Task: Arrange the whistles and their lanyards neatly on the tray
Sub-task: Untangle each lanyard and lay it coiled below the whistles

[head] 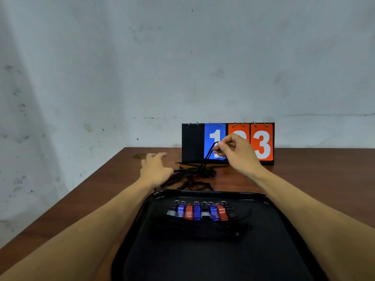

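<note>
A black tray (269, 250) lies near me on the table. On its far part sits a row of several whistles (199, 212), blue, red, black and silver, with key rings at their far ends and black cords bunched in front of them. Beyond the tray lies a tangled pile of black lanyards (192, 175). My right hand (235, 153) pinches one lanyard strand and holds it up above the pile. My left hand (156, 169) rests on the pile's left side, fingers spread.
A flip scoreboard (192, 142) with a blue 1 and orange cards stands behind the pile against the wall. The brown table's left edge (81, 191) runs diagonally. A small brownish spot marks the far left corner.
</note>
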A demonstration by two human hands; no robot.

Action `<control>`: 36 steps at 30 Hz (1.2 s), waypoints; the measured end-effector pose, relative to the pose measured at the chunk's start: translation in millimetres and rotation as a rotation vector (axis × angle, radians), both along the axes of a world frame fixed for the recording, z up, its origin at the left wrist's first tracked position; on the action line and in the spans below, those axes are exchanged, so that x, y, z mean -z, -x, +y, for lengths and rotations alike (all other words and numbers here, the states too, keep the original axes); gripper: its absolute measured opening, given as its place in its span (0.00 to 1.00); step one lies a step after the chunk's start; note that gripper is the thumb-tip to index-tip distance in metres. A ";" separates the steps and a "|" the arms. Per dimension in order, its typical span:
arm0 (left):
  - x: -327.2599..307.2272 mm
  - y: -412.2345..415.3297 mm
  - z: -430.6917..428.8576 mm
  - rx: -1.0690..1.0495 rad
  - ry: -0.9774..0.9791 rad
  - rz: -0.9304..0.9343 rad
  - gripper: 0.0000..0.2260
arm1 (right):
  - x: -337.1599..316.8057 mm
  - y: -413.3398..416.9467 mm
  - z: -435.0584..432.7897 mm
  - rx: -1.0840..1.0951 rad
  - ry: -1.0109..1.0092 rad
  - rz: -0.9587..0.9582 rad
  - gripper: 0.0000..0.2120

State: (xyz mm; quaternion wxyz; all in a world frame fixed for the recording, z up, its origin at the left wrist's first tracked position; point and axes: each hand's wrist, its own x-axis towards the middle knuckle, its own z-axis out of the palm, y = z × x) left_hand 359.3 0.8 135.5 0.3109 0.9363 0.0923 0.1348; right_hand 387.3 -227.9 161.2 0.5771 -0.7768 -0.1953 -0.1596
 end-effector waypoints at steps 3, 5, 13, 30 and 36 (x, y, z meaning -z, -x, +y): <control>-19.0 4.5 -24.6 0.280 0.010 -0.070 0.30 | -23.9 10.9 3.2 -0.065 -0.090 -0.023 0.05; -33.9 8.1 -42.9 0.397 0.071 -0.112 0.31 | -40.3 19.0 3.9 -0.141 -0.215 0.010 0.05; -63.3 24.9 -78.0 0.488 0.139 -0.129 0.08 | -84.8 49.4 -16.2 -0.346 -0.631 0.122 0.07; -95.6 67.3 -77.5 0.464 0.447 -0.126 0.10 | -67.6 54.7 -50.0 -0.071 -0.542 0.301 0.06; -113.4 80.9 -86.7 0.444 0.450 -0.147 0.06 | -57.4 69.6 -44.1 0.032 0.012 0.368 0.05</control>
